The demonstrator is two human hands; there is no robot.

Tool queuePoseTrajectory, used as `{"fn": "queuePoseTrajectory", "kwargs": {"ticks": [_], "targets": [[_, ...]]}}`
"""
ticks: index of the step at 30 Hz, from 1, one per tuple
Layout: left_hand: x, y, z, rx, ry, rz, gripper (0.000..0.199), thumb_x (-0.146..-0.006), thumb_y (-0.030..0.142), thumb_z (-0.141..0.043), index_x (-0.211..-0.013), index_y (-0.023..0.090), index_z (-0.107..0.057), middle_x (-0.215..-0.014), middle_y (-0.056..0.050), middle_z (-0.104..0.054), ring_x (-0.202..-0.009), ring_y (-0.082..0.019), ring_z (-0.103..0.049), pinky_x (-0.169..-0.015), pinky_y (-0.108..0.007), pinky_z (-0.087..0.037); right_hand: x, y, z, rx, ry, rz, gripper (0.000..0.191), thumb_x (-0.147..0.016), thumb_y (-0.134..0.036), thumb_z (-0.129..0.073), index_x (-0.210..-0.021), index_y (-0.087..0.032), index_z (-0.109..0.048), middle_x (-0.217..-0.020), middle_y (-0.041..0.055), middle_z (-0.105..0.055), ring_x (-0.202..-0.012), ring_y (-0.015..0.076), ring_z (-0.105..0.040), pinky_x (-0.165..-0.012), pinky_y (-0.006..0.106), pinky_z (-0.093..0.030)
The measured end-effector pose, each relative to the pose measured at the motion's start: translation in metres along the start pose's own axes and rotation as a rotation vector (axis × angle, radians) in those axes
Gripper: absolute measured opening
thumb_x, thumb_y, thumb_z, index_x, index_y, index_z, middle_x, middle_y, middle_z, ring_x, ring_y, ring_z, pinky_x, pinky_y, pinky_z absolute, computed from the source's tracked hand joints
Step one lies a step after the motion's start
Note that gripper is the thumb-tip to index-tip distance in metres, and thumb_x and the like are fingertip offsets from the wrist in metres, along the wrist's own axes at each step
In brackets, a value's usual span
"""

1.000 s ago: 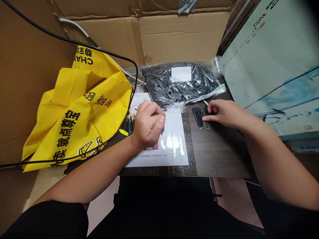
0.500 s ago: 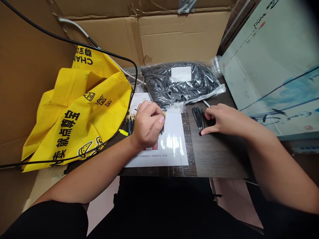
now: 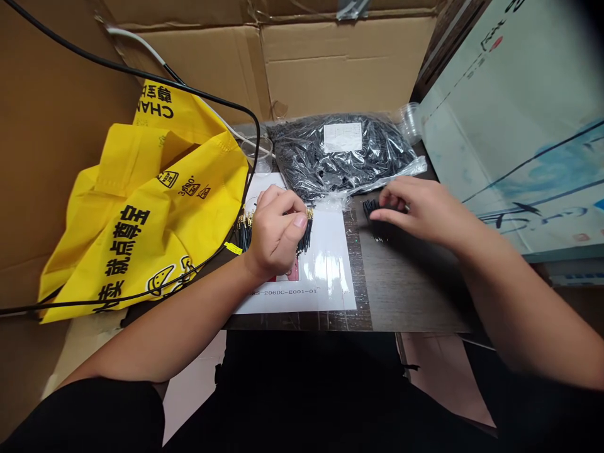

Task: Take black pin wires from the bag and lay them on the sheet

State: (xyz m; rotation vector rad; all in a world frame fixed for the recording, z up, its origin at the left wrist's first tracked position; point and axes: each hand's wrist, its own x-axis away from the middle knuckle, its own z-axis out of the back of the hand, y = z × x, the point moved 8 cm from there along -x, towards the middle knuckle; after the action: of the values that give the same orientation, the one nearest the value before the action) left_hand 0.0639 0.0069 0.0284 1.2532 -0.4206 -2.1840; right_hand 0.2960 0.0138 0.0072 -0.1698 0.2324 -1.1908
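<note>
My left hand [image 3: 278, 233] is closed, thumb pressed against the curled fingers, above a white printed sheet [image 3: 330, 283]. What it grips is hidden inside the fist. Short black wires with gold-coloured ends [image 3: 244, 231] show on both sides of this hand. To the right, a small pile of short black wires [image 3: 369, 209] with bright tips lies on the dark table, partly covered by my right hand [image 3: 394, 204]. That hand's fingers are curled with the thumb below them, and a thin dark end, seemingly of one black wire, shows at the fingers.
A clear plastic bag full of black pieces [image 3: 306, 163] lies behind the hands, with clear plastic cups [image 3: 409, 123] beside it. At left are a yellow bag [image 3: 117, 182] and a black cable [image 3: 189, 94]. Cardboard [image 3: 349, 69] stands behind; a pale printed box [image 3: 509, 126] stands right.
My right hand has moved up and slightly left from beside the pile, with its thumb now nearer the fingers. My left hand stays closed in nearly the same place.
</note>
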Motion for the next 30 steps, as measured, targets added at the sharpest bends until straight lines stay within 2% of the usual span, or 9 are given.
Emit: {"fn": "queuePoseTrajectory", "kwargs": {"ticks": [2,5,7,9,13,18,23,26,30], "targets": [[0.0,-0.002,0.001,0.001,0.005,0.01,0.05,-0.096,0.039,-0.034,-0.052,0.018,-0.04,-0.072,-0.007,-0.058,-0.076,-0.018,-0.046,-0.074,-0.041,-0.036,-0.011,-0.033,0.003,0.042,0.076,0.157,0.022,-0.097,-0.04,-0.05,-0.097,-0.021,-0.063,-0.095,0.0061,-0.062,-0.084,0.0189,-0.055,-0.07,0.032,-0.037],[-0.001,-0.003,0.002,0.003,0.007,0.016,0.049,-0.096,0.039,-0.034,-0.052,0.018,-0.04,-0.072,-0.007,-0.057,-0.076,-0.018,-0.046,-0.074,-0.041,-0.036,-0.028,-0.088,-0.017,0.205,0.032,0.467,0.022,-0.1,-0.027,-0.045,-0.108,-0.022,-0.065,-0.101,0.0072,-0.061,-0.086,0.0197,-0.051,-0.07,0.033,-0.033],[-0.001,-0.003,0.002,0.004,0.009,0.013,0.048,-0.096,0.038,-0.035,-0.052,0.018,-0.041,-0.073,-0.007,-0.057,-0.076,-0.019,-0.046,-0.074,-0.041,-0.036,-0.039,-0.11,-0.034,0.279,0.024,0.598,0.025,-0.1,-0.02,-0.042,-0.11,-0.022,-0.065,-0.102,0.0069,-0.06,-0.084,0.0188,-0.048,-0.069,0.033,-0.03],[-0.002,-0.002,0.003,-0.002,0.011,0.006,0.049,-0.096,0.039,-0.035,-0.052,0.018,-0.041,-0.072,-0.007,-0.057,-0.076,-0.019,-0.045,-0.074,-0.041,-0.036,-0.049,-0.122,-0.048,0.328,0.035,0.676,0.025,-0.102,-0.022,-0.041,-0.106,-0.02,-0.065,-0.096,0.0064,-0.06,-0.082,0.0187,-0.046,-0.067,0.034,-0.027],[-0.002,-0.003,0.002,-0.022,0.005,0.006,0.05,-0.096,0.04,-0.033,-0.051,0.018,-0.04,-0.071,-0.007,-0.056,-0.075,-0.019,-0.044,-0.073,-0.041,-0.036,-0.055,-0.127,-0.059,0.38,0.138,0.764,0.026,-0.103,-0.023,-0.04,-0.099,-0.019,-0.065,-0.09,0.005,-0.06,-0.078,0.0176,-0.043,-0.065,0.034,-0.024],[-0.002,-0.003,0.002,-0.034,0.007,0.007,0.05,-0.096,0.041,-0.033,-0.052,0.018,-0.04,-0.071,-0.007,-0.056,-0.074,-0.018,-0.044,-0.072,-0.041,-0.036,-0.046,-0.126,-0.056,0.409,0.26,0.814,0.026,-0.102,-0.021,-0.04,-0.091,-0.019,-0.063,-0.088,0.0044,-0.06,-0.077,0.017,-0.043,-0.066,0.034,-0.027],[-0.002,-0.003,0.003,-0.026,0.022,0.012,0.048,-0.097,0.037,-0.034,-0.054,0.018,-0.041,-0.072,-0.006,-0.056,-0.075,-0.018,-0.046,-0.074,-0.04,-0.037,-0.044,-0.124,-0.049,0.398,0.278,0.815,0.024,-0.102,-0.018,-0.041,-0.093,-0.019,-0.063,-0.087,0.0041,-0.06,-0.077,0.0164,-0.044,-0.066,0.033,-0.031],[-0.003,-0.004,0.004,-0.094,0.038,0.025,0.041,-0.098,0.035,-0.037,-0.062,0.018,-0.046,-0.074,-0.005,-0.057,-0.074,-0.017,-0.048,-0.075,-0.039,-0.038,-0.047,-0.12,-0.039,0.357,0.264,0.772,0.029,-0.102,-0.017,-0.037,-0.092,-0.018,-0.063,-0.083,0.0039,-0.061,-0.078,0.0166,-0.045,-0.066,0.033,-0.032],[-0.005,-0.008,0.001,-0.207,0.047,0.09,0.018,-0.093,0.03,-0.051,-0.08,0.019,-0.054,-0.078,-0.002,-0.059,-0.075,-0.015,-0.051,-0.074,-0.035,-0.04,-0.051,-0.112,-0.011,0.181,0.298,0.662,0.034,-0.103,-0.02,-0.034,-0.087,-0.017,-0.064,-0.08,0.0044,-0.06,-0.078,0.0167,-0.044,-0.069,0.033,-0.036]]}}
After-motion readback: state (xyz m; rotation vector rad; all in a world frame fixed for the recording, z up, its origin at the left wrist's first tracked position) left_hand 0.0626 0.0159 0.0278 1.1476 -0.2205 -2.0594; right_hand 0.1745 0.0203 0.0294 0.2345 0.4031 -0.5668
